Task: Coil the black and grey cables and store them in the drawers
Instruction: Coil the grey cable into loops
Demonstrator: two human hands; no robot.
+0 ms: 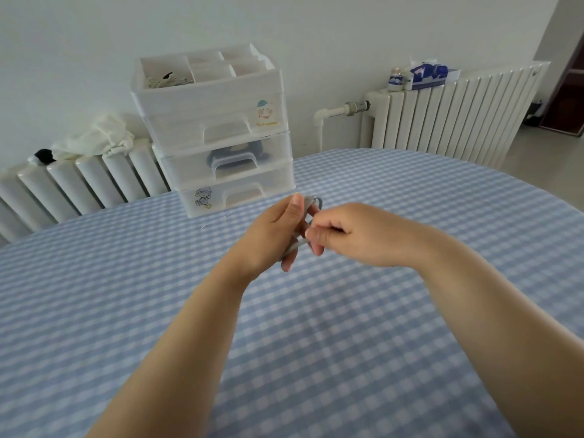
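My left hand (278, 229) holds a small bundle of grey cable (313, 201) above the table, thumb up and fingers wrapped round the coil. A loop of the cable shows above the fingertips and a light end pokes out below. My right hand (344, 230) pinches the cable right beside the left fingers. The white plastic drawer unit (218, 134) stands at the table's far edge behind the hands, all three drawers closed. A dark shape, perhaps the black cable (234, 153), shows through the middle drawer's front.
The table carries a blue-and-white checked cloth (347, 343). The unit's top tray (164, 79) holds small pale items. White radiators (452, 112) line the wall, with cloth (98, 137) on the left one and a jar and a tissue pack (426, 74) on the right one.
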